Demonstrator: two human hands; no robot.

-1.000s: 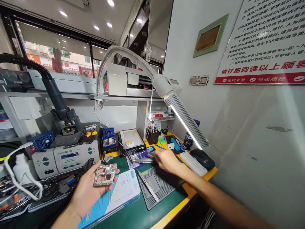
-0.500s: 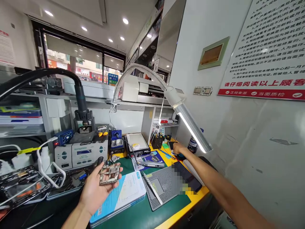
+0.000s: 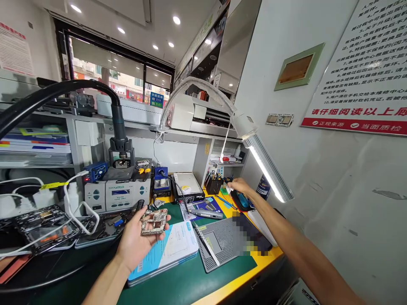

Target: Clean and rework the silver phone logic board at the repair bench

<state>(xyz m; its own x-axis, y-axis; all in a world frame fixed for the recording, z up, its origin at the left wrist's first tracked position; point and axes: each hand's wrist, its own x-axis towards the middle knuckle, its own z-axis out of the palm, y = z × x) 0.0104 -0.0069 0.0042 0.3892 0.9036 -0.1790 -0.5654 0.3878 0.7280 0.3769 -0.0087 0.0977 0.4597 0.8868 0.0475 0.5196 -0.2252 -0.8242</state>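
My left hand (image 3: 135, 239) is closed around the edges of a small metallic circuit board (image 3: 154, 222) with square sections, holding it above a blue and white booklet stack (image 3: 168, 250). At the back right, my right hand (image 3: 241, 186) is stretched out beside a black pen holder (image 3: 213, 185). Its fingers are pinched together; a small whitish bit shows at the tips, too small to name. Under that hand lies a dark case with a blue thing (image 3: 243, 200) in it. A grey perforated mat (image 3: 219, 237) carries white tweezers (image 3: 207, 245).
A lit lamp (image 3: 270, 169) on a flexible neck hangs over the right side. At the left stand a soldering station (image 3: 117, 195) and a black flexible arm (image 3: 79, 84). A grey pen-like tool (image 3: 206, 214) and a dark tablet (image 3: 256, 235) lie on the bench.
My right hand has lifted slightly from the dark case, uncovering the blue thing there. My left hand still holds the circuit board. The whole view has shifted a little.
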